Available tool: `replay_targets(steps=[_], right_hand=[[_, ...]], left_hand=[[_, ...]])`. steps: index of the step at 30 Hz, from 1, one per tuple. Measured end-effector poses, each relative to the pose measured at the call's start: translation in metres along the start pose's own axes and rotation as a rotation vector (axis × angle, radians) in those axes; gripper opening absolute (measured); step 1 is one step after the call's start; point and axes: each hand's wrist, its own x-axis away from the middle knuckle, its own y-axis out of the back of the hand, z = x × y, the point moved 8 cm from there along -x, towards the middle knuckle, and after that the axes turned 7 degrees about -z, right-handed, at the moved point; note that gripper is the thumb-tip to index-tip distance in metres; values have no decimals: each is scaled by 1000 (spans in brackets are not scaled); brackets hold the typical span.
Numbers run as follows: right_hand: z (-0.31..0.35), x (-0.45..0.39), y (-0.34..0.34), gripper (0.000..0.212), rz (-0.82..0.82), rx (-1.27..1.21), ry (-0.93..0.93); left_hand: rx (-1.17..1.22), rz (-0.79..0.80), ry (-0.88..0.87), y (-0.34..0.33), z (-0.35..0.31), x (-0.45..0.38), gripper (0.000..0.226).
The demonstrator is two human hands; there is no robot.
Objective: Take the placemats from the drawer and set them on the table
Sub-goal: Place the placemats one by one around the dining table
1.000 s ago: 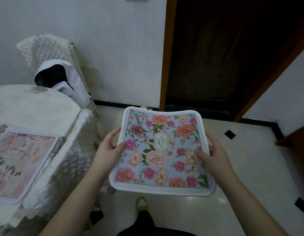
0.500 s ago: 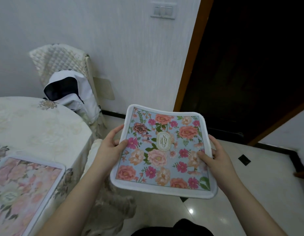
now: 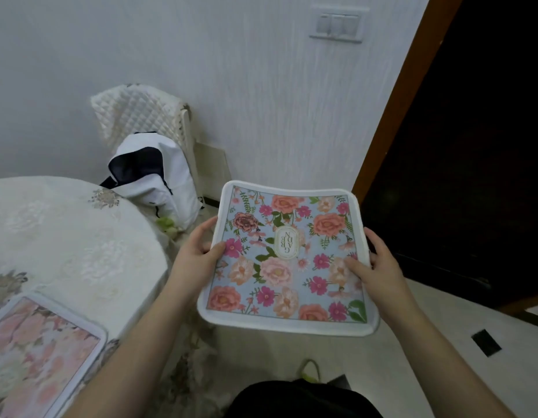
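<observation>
From the head camera, a blue floral placemat with a white fabric border [image 3: 287, 260] sits in mid-air at the centre right of the frame, held roughly flat above the pale tiled floor [image 3: 442, 336], just right of the table edge and not touching it. The left hand [image 3: 198, 254] grasps its left edge, thumb on the printed top and fingers curled beneath. The right hand [image 3: 376, 267] grasps the right edge the same way, thumb lying over the flowers.

At the left of the frame stands a round table covered with a cream embroidered tablecloth [image 3: 68, 236]. On it, in the lower left corner, lies a pink floral placemat with a white border [image 3: 35, 357], flat and partly cut off by the frame edge.

Behind the table, a chair with a white quilted cover [image 3: 135, 113] stands against the white wall, with a white and dark backpack [image 3: 153, 176] resting on it. A light switch panel [image 3: 337, 25] is at the upper right, beside a dark doorway with a brown wooden frame [image 3: 412, 86].
</observation>
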Motion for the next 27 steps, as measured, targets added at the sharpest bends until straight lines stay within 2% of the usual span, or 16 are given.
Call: replay_targets(steps=[11,16,27], right_hand=[[50,-120,-43,56,229,16,35],[59,-144,-91,55,323,34,46],[93,-182,-220,58,490,113,43]], left_hand=[[126,-208,100,-11,-17,-60,51],[138,-305,109,18,-20,-77,46],[245,-411,182,102,3,-137,46]])
